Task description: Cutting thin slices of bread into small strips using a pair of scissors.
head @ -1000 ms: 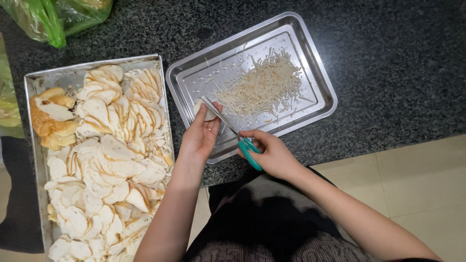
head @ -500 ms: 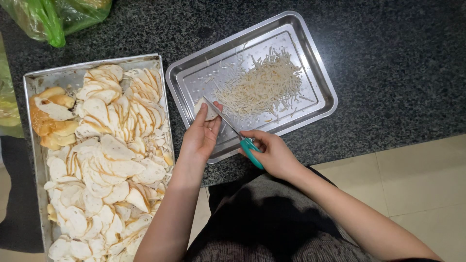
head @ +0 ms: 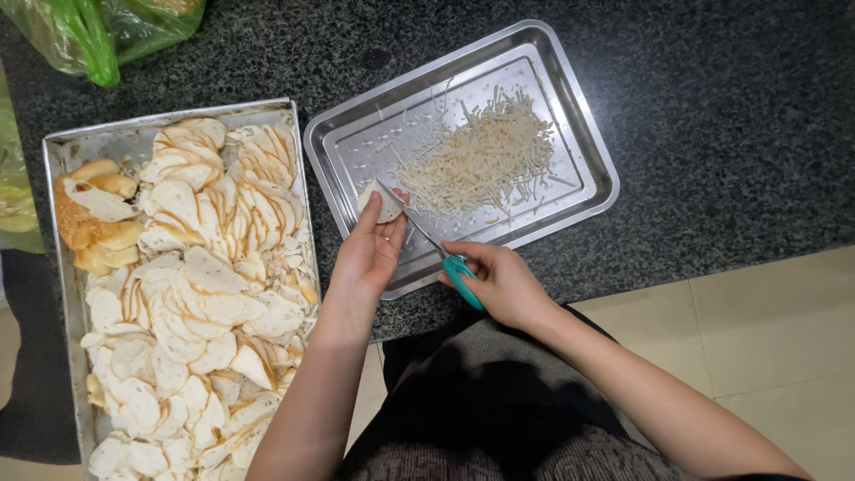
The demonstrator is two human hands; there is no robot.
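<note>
A thin, pale, roughly round slice of dried food (head: 385,203) is held over the near left part of the shallow rectangular steel tray (head: 583,142), which stands on the black speckled stone counter (head: 730,116) close to its front edge. The slice is pinched between thumb and fingertips of the left hand (head: 367,258); the grip is narrow and closed on the slice's lower rim. The teal-handled scissors (head: 436,249) are held in the right hand (head: 503,285), fingers closed through the handle loops, with the blades laid against the slice's right edge. How far the blades are parted cannot be told.

The slice is judged light, thin and fairly stiff, with some flex, and likely to crack or tear if bent sharply. A hold at the rim opposite the blades is judged suitable, so that the cut edge stays free and the fingertips stay apart from the blades. The heap of fine pale shreds (head: 481,160) in the tray's middle is judged very light and easily scattered.

A larger rectangular steel tray (head: 62,151), at the counter's left front, is filled with overlapping pale slices (head: 196,294), with darker golden pieces (head: 89,223) at its far left corner.

A translucent green plastic bag (head: 98,36), crumpled and soft, lies at the counter's far left corner. No label can be made out on it.
</note>
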